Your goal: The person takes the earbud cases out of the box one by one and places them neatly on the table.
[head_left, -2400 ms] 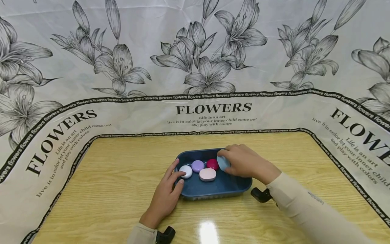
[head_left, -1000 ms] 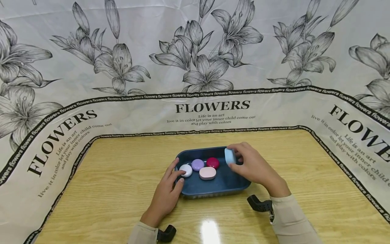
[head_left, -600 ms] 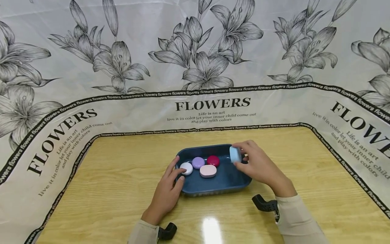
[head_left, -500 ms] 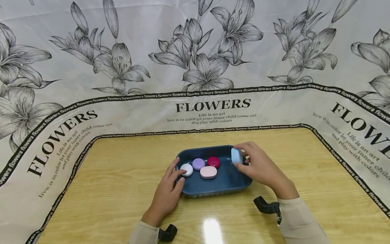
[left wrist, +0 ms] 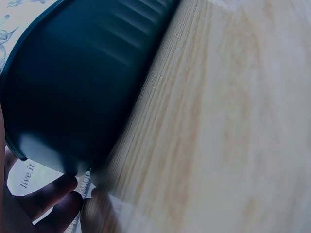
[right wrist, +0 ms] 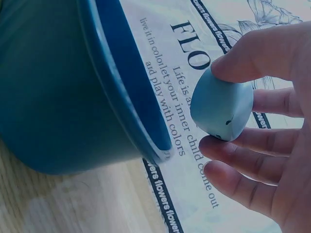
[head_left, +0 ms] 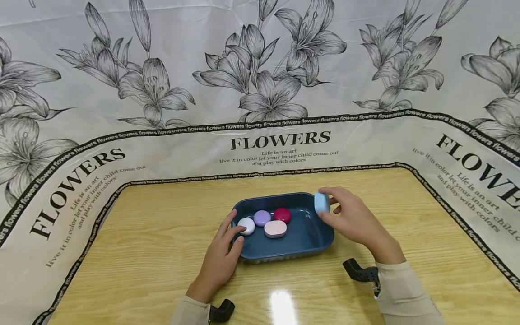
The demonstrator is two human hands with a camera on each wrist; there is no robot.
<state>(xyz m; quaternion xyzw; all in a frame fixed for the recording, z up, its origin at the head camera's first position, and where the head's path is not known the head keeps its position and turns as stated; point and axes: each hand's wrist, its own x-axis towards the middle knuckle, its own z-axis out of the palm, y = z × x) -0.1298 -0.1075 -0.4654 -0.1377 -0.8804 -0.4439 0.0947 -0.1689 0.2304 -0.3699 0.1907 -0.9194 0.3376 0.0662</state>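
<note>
A: How far along are you?

B: Your right hand (head_left: 352, 216) has the light blue piece (head_left: 322, 202) pinched, up by the far-right rim of the tub (head_left: 298, 241). So I'd say pickup's done, setting it down isn't. Your left hand (head_left: 220, 259) grips the tub's left end, one finger at the white piece (head_left: 246, 224).

A: Others?

B: White, plus the purple piece (head_left: 262, 218), red piece (head_left: 282, 215) and pink piece (head_left: 275, 229), all sitting inside.

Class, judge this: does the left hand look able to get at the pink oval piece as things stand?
Probably yes: the left hand holds the blue tray close by, and nothing covers the pink oval piece, though the hand would likely need to loosen its hold.
</note>
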